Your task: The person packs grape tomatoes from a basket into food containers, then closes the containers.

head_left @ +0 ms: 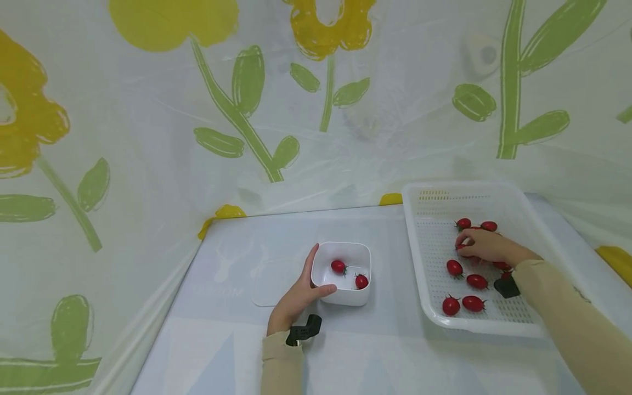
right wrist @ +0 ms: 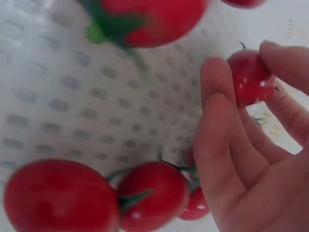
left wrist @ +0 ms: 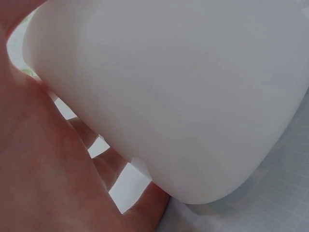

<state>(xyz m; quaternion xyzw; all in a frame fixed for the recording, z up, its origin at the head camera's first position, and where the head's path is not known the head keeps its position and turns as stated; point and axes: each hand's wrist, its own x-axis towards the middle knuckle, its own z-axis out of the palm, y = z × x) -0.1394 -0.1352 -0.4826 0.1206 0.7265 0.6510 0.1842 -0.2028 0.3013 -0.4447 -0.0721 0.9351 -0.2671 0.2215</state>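
Note:
My left hand [head_left: 295, 300] holds a small white square container [head_left: 345, 298] on the table, thumb at its near rim and fingers along its left side. The container's smooth wall [left wrist: 169, 96] fills most of the left wrist view. Two cherry tomatoes, one at the middle [head_left: 338, 267] and one in the near right corner [head_left: 361, 282], lie inside. Over a white perforated basket [head_left: 417, 263] my right hand [head_left: 486, 246] pinches a cherry tomato [right wrist: 248, 79] between thumb and fingertips. Several more cherry tomatoes with green stems, such as a near one [head_left: 474, 303], lie on the basket floor.
A pale table [head_left: 345, 351] bears both containers, with a strip of its top between them. Behind it hangs a translucent sheet [head_left: 158, 109] printed with yellow flowers. Yellow pieces [head_left: 391, 199] sit along the table's back edge.

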